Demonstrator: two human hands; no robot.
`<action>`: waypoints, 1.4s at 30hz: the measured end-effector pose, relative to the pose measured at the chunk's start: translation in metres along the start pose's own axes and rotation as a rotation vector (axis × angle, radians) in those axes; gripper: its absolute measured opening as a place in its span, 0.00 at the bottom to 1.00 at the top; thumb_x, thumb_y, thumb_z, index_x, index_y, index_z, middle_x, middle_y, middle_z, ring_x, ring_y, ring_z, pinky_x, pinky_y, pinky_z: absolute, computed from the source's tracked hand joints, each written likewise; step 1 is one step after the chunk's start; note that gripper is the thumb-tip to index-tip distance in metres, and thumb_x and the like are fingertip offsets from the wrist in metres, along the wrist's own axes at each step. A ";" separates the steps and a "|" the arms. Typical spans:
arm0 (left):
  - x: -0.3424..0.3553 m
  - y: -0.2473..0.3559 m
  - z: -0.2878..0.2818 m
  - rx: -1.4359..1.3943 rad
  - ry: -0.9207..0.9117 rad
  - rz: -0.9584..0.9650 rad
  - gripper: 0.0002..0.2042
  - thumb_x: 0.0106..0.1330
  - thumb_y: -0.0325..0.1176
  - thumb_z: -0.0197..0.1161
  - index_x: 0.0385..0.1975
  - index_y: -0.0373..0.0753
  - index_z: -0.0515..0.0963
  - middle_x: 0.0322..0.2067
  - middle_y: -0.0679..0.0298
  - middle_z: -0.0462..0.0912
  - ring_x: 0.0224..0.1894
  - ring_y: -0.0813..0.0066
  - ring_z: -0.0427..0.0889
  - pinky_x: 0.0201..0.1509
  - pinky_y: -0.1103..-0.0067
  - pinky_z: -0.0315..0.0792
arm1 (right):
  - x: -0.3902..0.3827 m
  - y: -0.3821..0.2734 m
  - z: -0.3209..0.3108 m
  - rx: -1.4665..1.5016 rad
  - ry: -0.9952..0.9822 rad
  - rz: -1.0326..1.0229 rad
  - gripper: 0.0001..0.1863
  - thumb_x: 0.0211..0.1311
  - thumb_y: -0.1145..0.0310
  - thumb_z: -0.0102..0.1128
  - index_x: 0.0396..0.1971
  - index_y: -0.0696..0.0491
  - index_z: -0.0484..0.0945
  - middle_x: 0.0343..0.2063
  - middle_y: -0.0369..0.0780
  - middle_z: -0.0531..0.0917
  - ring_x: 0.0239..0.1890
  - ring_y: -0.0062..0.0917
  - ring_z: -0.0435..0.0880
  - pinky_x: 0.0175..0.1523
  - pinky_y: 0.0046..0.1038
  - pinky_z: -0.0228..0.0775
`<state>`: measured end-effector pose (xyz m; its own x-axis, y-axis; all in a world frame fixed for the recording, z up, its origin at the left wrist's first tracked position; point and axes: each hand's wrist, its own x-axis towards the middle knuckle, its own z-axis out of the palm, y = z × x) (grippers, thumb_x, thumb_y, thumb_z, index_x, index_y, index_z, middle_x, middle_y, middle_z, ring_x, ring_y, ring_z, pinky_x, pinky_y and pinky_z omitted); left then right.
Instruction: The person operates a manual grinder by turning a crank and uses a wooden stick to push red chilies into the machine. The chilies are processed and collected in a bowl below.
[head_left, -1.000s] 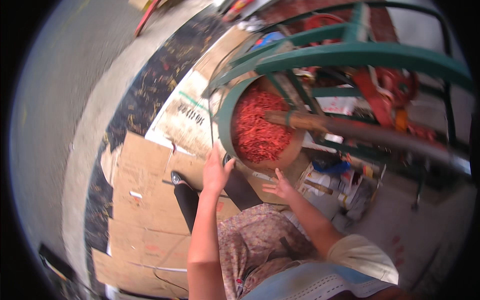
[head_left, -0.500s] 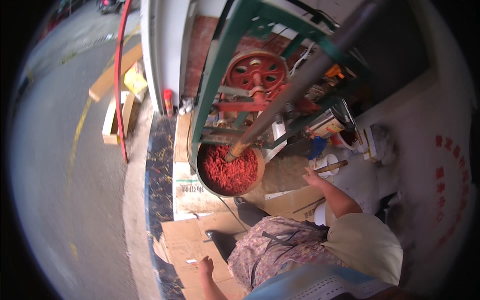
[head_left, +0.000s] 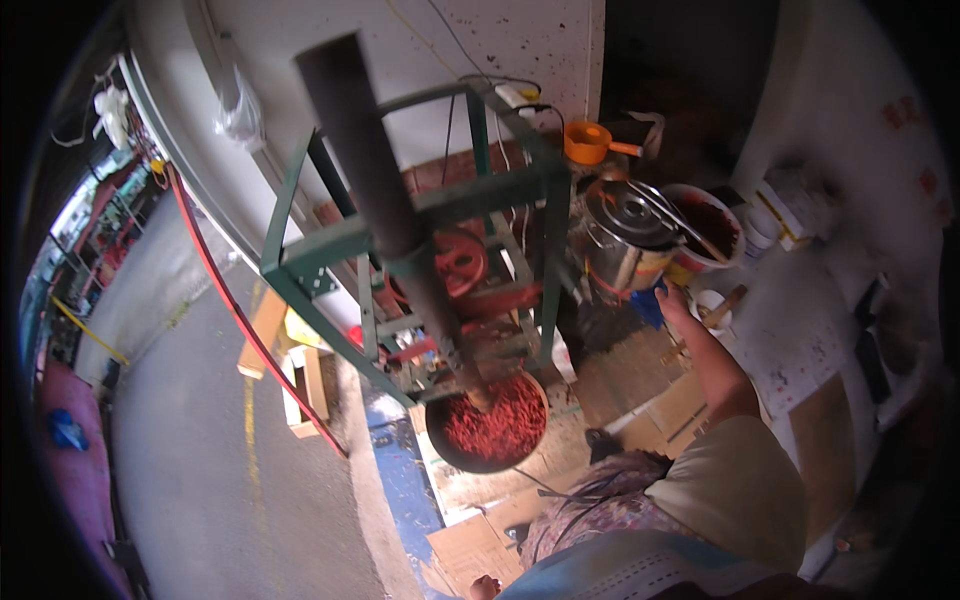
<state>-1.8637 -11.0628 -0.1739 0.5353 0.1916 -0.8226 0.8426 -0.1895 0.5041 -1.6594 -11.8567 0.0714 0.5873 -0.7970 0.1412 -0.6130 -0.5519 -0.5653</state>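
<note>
My right hand (head_left: 674,302) is stretched out to the right, its fingers closed on a crumpled blue piece (head_left: 648,306) that looks like cloth or thin plastic, beside a large metal tin (head_left: 625,262). Just by my wrist a wooden stick (head_left: 726,306) leans in a small white cup (head_left: 708,300). Only the top of my left hand (head_left: 485,587) shows at the lower edge, fingers curled, with nothing visible in it. Ahead stands a round pot (head_left: 432,432) of crushed red chilies (head_left: 500,428). The wooden end of a thick dark pole (head_left: 375,170) rests among them.
A green metal frame (head_left: 555,250) with a red wheel (head_left: 462,262) stands over the pot. An orange dipper (head_left: 586,143) and a tub of dark red stuff (head_left: 735,250) are at the back right. Cardboard (head_left: 480,555) covers the floor. On the left hangs a red strap (head_left: 215,270) before the road.
My view has swung up and to the right. My right hand has moved from beside the wooden stick to the blue piece. My left hand has sunk toward the lower edge.
</note>
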 end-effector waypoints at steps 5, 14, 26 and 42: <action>-0.022 0.054 0.101 -0.144 -0.008 0.065 0.12 0.64 0.34 0.57 0.35 0.31 0.81 0.25 0.60 0.83 0.26 0.76 0.81 0.27 0.80 0.75 | 0.123 -0.075 -0.015 0.293 0.078 -0.381 0.25 0.68 0.60 0.52 0.61 0.57 0.67 0.54 0.50 0.75 0.58 0.38 0.73 0.61 0.33 0.63; -0.049 0.117 0.221 0.278 -0.281 0.199 0.16 0.66 0.37 0.59 0.47 0.32 0.78 0.33 0.60 0.85 0.34 0.76 0.82 0.36 0.77 0.77 | 0.235 -0.343 -0.098 0.666 0.112 -0.937 0.22 0.66 0.62 0.56 0.56 0.56 0.72 0.54 0.46 0.75 0.53 0.34 0.75 0.57 0.31 0.67; -0.118 0.091 0.252 -0.049 0.065 0.110 0.18 0.59 0.38 0.62 0.46 0.34 0.81 0.26 0.64 0.83 0.24 0.80 0.78 0.28 0.79 0.73 | 0.282 -0.491 -0.054 -0.471 -0.339 -0.815 0.29 0.59 0.50 0.50 0.54 0.54 0.74 0.58 0.50 0.71 0.63 0.49 0.62 0.63 0.59 0.48; -0.224 0.005 0.303 -0.252 0.253 -0.235 0.17 0.63 0.38 0.56 0.46 0.34 0.80 0.28 0.61 0.84 0.27 0.76 0.80 0.28 0.79 0.75 | 0.470 -0.496 0.039 0.259 -0.721 -0.541 0.38 0.68 0.40 0.39 0.69 0.49 0.54 0.70 0.41 0.54 0.71 0.39 0.53 0.69 0.44 0.51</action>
<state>-1.9979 -11.3984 -0.0665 0.2978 0.4376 -0.8484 0.9149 0.1230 0.3845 -1.0590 -11.9480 0.3861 0.9972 -0.0551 -0.0514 -0.0751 -0.6624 -0.7454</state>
